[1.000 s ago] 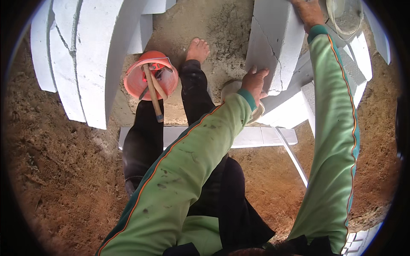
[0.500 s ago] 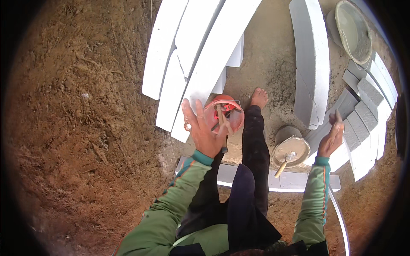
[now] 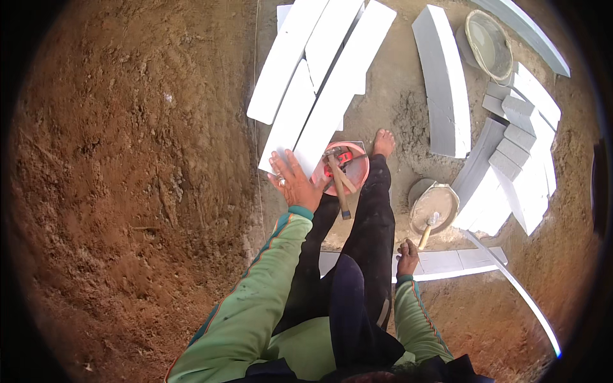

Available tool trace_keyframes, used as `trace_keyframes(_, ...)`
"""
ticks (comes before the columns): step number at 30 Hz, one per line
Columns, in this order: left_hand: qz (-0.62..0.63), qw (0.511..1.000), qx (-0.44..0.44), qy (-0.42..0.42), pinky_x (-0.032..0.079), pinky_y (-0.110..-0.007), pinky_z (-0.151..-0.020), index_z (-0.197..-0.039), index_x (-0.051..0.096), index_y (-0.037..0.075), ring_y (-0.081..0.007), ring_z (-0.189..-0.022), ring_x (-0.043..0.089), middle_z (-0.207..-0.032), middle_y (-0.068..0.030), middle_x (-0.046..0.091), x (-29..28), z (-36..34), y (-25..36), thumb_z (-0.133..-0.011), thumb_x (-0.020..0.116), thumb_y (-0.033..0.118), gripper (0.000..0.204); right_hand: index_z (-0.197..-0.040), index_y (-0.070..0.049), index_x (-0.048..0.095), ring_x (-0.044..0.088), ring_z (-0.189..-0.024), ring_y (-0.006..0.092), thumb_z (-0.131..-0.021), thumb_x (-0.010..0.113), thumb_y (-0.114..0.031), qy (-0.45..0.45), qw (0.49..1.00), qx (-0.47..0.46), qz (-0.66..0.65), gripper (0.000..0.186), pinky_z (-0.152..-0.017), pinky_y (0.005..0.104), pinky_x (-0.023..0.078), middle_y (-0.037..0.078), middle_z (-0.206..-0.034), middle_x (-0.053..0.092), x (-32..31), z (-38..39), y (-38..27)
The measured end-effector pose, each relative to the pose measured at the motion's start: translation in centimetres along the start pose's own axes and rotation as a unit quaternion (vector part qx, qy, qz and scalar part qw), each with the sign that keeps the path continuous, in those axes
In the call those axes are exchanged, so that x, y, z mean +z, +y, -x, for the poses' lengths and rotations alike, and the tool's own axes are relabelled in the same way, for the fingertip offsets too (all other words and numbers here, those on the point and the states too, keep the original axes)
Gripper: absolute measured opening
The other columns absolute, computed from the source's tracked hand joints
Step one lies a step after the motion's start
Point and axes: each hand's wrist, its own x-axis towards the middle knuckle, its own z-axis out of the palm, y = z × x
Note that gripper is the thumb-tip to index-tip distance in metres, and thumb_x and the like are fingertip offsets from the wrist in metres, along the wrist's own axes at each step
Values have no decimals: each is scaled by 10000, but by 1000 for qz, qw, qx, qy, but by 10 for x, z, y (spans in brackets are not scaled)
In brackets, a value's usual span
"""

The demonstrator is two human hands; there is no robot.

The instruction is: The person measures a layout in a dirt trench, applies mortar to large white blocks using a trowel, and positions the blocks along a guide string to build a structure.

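My left hand (image 3: 295, 185) is open, fingers spread, at the near end of a stack of long white blocks (image 3: 345, 70); its fingertips overlap the block edge, though contact is unclear. Right beside it, a red bucket (image 3: 364, 182) holds a hammer (image 3: 338, 191) with a wooden handle and a red tool (image 3: 345, 157). My right hand (image 3: 407, 257) is low beside my leg, fingers loosely bent, nothing visible in them. Close to it is the wooden-handled trowel (image 3: 425, 239), which leans in a small bucket of grey mortar (image 3: 447, 195) and is apart from the hand.
A low row of white blocks (image 3: 440, 263) crosses behind my right hand. Another long block (image 3: 444, 89) lies ahead, with a larger bucket (image 3: 488, 45) beyond it. Piled blocks (image 3: 530, 185) stand at right. A pale strip (image 3: 520, 287) slants nearby; brown soil (image 3: 128, 191) spreads left.
My right hand has moved left and nearer to me, from beside the piled blocks to near the trowel handle. My left hand stays by the stack. The whole view has shifted slightly.
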Motion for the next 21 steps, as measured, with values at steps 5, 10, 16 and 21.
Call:
trace_keyframes(5, -33, 991, 114, -69, 166, -567, -1230, -1592, 184, -23, -479, -1536, 116, -1649, -296, 102, 20, 37, -14, -776, 846, 306, 1101, -1230, 48, 673, 688, -970, 265, -979, 614, -280, 24, 995, -60, 71, 418, -862, 361, 530, 197, -1081, 724, -1, 16, 31)
trace_keyframes(10, -68, 988, 121, -69, 215, -581, -1208, -1623, 154, 61, -441, -1545, 124, -1665, -261, 89, 16, 35, -8, -775, 866, 296, 1132, -1229, -7, 681, 615, -1092, 448, -942, 640, -268, 167, 929, -150, 293, 390, -985, 479, 486, 263, -1137, 666, -37, -34, 73)
trace_keyframes(16, -122, 983, 129, -48, 201, -575, -1211, -1624, 162, 64, -439, -1544, 138, -1662, -273, 99, 15, 45, -44, -761, 868, 304, 1141, -1345, -1, 561, 537, -1227, 473, -890, 688, -311, 180, 917, -43, 353, 565, -1038, 503, 459, 296, -1291, 565, -48, -147, 125)
trace_keyframes(21, -44, 988, 149, 0, 222, -616, -1177, -1608, 166, 13, -449, -1523, 188, -1653, -273, 143, 67, 43, -16, -721, 870, 229, 1153, -1150, 76, 651, 710, -944, 379, -807, 770, -235, 91, 945, -36, 312, 478, -844, 459, 548, 260, -980, 720, -165, -297, 206)
